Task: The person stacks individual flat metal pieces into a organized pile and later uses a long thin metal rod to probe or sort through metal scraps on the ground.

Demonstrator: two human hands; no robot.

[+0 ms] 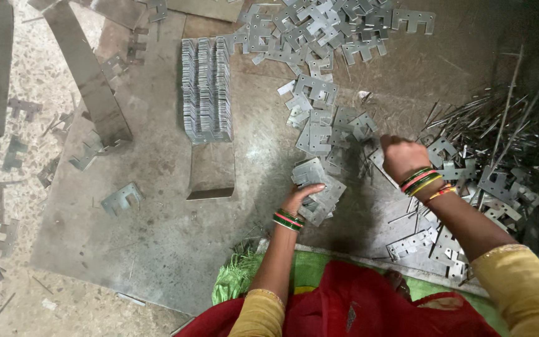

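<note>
Your bangles (289, 219) run green and red; your sleeves (527, 287) are mustard yellow; the stamped plates (317, 190) are dull grey.

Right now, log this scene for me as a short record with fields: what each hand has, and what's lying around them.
left hand: grips a bundle of flat metal brackets, held against the floor sheet
right hand: closed, reaching into the loose brackets; what it grips cannot be seen
neat stack: brackets set on edge in tight rows, left of the hands
big heap: loose brackets, top of view
metal rods: thin, scattered at right
surface: grey metal sheet on a speckled floor
</note>
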